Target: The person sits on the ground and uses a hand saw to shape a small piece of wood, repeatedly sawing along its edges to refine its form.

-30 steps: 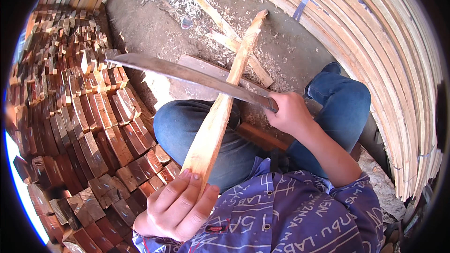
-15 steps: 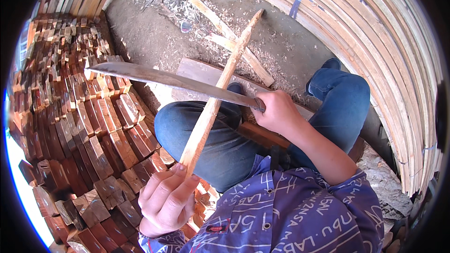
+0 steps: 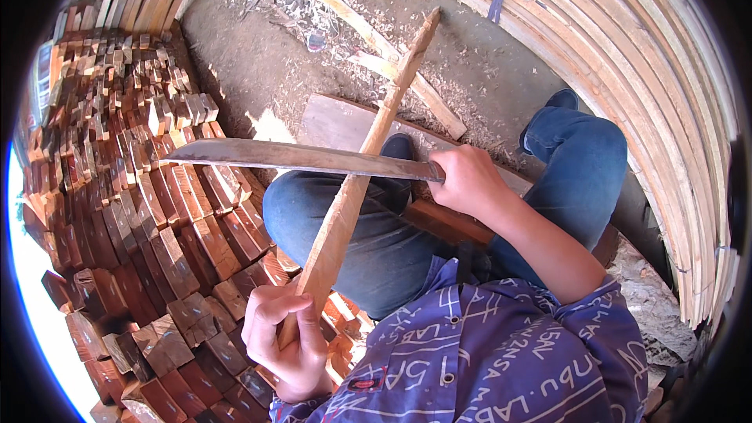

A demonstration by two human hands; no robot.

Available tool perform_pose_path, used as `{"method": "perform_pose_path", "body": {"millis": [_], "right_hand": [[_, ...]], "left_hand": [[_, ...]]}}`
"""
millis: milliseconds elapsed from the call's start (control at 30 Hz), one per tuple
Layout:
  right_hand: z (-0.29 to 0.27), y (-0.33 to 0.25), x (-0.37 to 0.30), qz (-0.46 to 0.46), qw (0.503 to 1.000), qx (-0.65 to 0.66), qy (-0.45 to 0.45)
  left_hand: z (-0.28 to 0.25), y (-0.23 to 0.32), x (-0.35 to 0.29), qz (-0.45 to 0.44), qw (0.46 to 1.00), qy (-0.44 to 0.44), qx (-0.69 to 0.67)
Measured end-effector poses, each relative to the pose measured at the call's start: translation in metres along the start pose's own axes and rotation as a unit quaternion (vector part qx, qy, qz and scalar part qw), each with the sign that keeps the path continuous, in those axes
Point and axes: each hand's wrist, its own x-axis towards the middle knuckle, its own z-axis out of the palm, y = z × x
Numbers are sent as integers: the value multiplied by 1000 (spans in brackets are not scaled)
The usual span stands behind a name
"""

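Observation:
My left hand (image 3: pixel 288 334) is closed round the near end of a long wooden stake (image 3: pixel 335 233). The stake slants away to the upper right, and its far end narrows to a rough, hewn point. In my right hand (image 3: pixel 468 180) is the handle of a machete (image 3: pixel 301 157), mostly covered by my fingers. Its long, worn blade points left and crosses over the stake about midway; whether the two touch I cannot tell. Below the crossing is my bent left knee, in blue jeans.
Stacked reddish-brown wood blocks (image 3: pixel 168 258) fill the left side. Long bundled planks (image 3: pixel 627 55) curve along the right. Two pale wood strips (image 3: pixel 439 106) lie on the dirt ground ahead among shavings, near a flat board (image 3: pixel 333 119).
My left hand has moved slightly right and turned, rolling the stake so another face shows. The machete has shifted a little right and down, its blade lying more level.

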Motion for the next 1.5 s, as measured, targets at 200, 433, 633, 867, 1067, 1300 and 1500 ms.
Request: {"method": "perform_pose_path", "body": {"millis": [200, 433, 633, 867, 1067, 1300, 1500], "right_hand": [[-14, 15, 18, 65, 998, -15, 11], [-7, 1, 5, -31, 999, 28, 33], [-15, 34, 26, 67, 997, -30, 37], [-17, -2, 10, -22, 999, -22, 24], [-19, 36, 29, 72, 993, -81, 36], [-26, -1, 2, -9, 999, -52, -10], [-23, 54, 30, 70, 992, -96, 34]], "left_hand": [[11, 1, -5, -84, 990, 62, -89], [11, 12, -13, -13, 998, 24, -57], [12, 13, -3, 12, 999, 10, -27], [11, 13, -5, 29, 999, 4, -18], [12, 8, -5, 13, 1000, -3, 9], [9, 14, -11, 72, 997, -34, 0], [11, 17, -6, 96, 994, -61, -8]]}}
